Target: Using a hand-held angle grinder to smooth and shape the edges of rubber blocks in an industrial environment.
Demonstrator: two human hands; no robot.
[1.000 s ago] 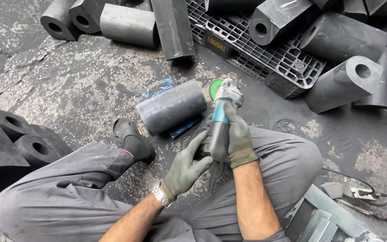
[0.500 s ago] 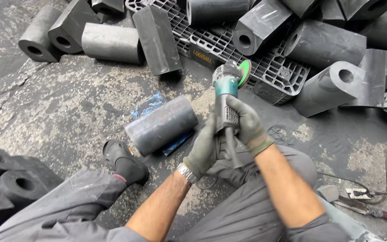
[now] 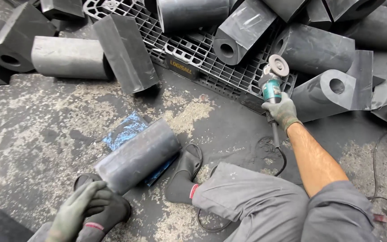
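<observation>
The right hand [image 3: 282, 110] reaches to the upper right, gripping a grinder [image 3: 272, 85]. The left hand [image 3: 75, 209], lower left, rests loosely curled on a boot [image 3: 106, 210] beside a grey block [image 3: 137, 154]. The floor [image 3: 45, 116] is dusty concrete.

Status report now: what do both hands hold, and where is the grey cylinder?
Right hand grips angle grinder, held out over black pallet. Left hand empty, at near end of grey cylinder. Cylinder lies on floor between boots; grinder cord trails beside knee.
</observation>
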